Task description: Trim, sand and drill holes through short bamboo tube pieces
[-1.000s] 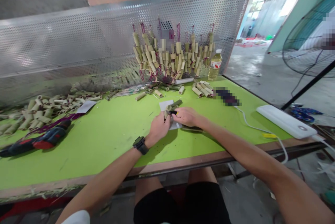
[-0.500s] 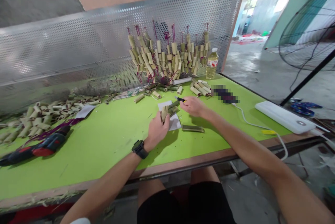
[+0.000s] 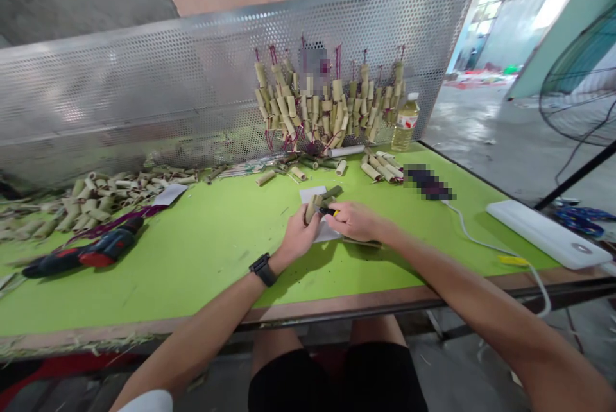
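Back from its spot off to the right, where it had been clear of the work half a second earlier, the right hand (image 3: 355,221) had brought the utility knife (image 3: 330,211) up to the bamboo tube (image 3: 311,210) in the left hand (image 3: 299,233). Its fingers were curled tightly round the black-and-yellow handle, and the blade end met or nearly met the tube; exact contact was too small to tell. On the other side, the left thumb and fingers were wrapped about the tube, holding it tilted above a white sheet of paper (image 3: 327,230) near the middle of the green tabletop (image 3: 206,264).

Just beyond the tube lay a darker bamboo piece (image 3: 332,192), and a split bamboo length (image 3: 362,243) showed partly under the right hand. A black wristwatch (image 3: 262,269) sat on the left wrist. Farther left, a power drill (image 3: 108,246) rested near a heap of cut bamboo tubes (image 3: 91,206). Strung bamboo tubes (image 3: 289,107) hung against the perforated metal panel (image 3: 192,78), with a bottle of yellow liquid (image 3: 405,126) standing beside them at the right.
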{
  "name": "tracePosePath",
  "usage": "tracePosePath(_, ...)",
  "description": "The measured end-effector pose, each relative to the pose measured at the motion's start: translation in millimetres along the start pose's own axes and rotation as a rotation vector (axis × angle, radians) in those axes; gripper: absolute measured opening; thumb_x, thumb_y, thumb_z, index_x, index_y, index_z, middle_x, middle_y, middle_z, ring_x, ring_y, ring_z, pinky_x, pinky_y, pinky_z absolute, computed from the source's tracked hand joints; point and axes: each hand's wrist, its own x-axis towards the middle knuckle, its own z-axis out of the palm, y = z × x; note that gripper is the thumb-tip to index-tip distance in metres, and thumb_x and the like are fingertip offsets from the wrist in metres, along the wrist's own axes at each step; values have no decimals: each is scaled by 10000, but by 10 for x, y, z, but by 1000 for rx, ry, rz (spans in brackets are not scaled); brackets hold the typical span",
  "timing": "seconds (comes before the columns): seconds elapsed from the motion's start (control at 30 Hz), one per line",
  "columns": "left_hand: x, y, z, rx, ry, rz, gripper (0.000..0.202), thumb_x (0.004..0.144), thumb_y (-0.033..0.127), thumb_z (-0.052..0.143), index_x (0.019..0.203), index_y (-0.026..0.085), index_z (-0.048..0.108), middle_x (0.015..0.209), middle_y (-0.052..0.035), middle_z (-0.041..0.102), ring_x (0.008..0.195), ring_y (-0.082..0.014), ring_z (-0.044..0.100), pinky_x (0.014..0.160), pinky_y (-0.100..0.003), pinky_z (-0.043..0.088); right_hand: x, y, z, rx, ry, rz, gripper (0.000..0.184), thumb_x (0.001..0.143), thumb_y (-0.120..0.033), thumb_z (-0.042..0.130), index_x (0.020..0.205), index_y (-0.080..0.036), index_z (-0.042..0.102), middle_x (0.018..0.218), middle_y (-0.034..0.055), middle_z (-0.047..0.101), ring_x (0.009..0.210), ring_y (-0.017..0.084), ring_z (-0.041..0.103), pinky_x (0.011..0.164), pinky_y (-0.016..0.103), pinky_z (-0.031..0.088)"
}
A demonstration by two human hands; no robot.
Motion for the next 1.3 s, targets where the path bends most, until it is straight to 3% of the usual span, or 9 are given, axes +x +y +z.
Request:
tracePosePath(0.2,-8,-10,31,-93,-42,5,254,1014,356,573,1113,154,692,1054,-74,777,919,-215,691,815,-310,538,15,-3,23,70,-26,10,604,1100,-260,473,500,-188,473,700,18,514,582,114,342,618,341,254)
tracePosePath(0.37,-14,-12,16,-116,-84,-17,333,1029,424,551,1132,150,708,1035,-83,781,895,-218,687,764,-296,538,28,27,38,95,-39,32,607,1103,-271,457,501,-190,442,704,21,542,586,112,351,618,334,267)
tracePosePath(0.47,-16,-8,15,-91,-73,-34,340,1032,420,543,1120,143,720,993,-76,786,831,-210,670,749,-307,524,41,64,48,65,-38,53,602,1097,-290,465,505,-181,451,712,23,567,576,101,343,610,324,254)
tracePosePath(0.7,0,41,65,-13,-22,-91,271,1035,368,538,978,169,712,998,-81,795,870,-224,683,798,-333,526,103,130,129,-3,-60,94,591,1095,-353,454,537,-174,531,736,47,614,574,105,371,593,324,240)
tracePosePath(0.83,-75,60,47,28,-38,-74,318,1061,427,529,966,174,696,883,-65,754,773,-212,647,699,-326,510,72,411,14,65,-57,302,569,1104,-344,426,561,-201,521,687,61,618,522,122,377,557,334,274)
tracePosePath(0.9,-111,65,24,21,-59,-28,339,1073,465,522,968,188,688,858,-60,730,743,-205,632,681,-327,506,19,574,-114,49,-10,420,585,1108,-354,416,542,-221,480,599,62,556,501,137,357,537,349,276)
tracePosePath(0.97,-113,59,6,19,-57,-14,322,1075,458,529,954,202,680,867,-65,725,750,-204,633,693,-332,510,-18,648,-223,-24,91,439,613,1104,-360,444,507,-222,424,668,91,567,530,136,368,561,370,279)
tracePosePath(1.1,-35,16,-5,-15,-10,-72,251,1053,397,556,991,187,679,949,-74,752,825,-215,654,715,-326,506,15,463,-241,-5,60,352,621,1109,-334,446,502,-211,394,707,69,551,544,122,350,589,370,272)
tracePosePath(1.3,22,-24,-16,-38,10,-68,316,1082,414,488,978,171,661,905,-54,730,810,-195,644,717,-299,464,31,122,-109,33,8,159,606,1099,-290,461,507,-197,372,709,22,519,561,101,324,598,349,236)
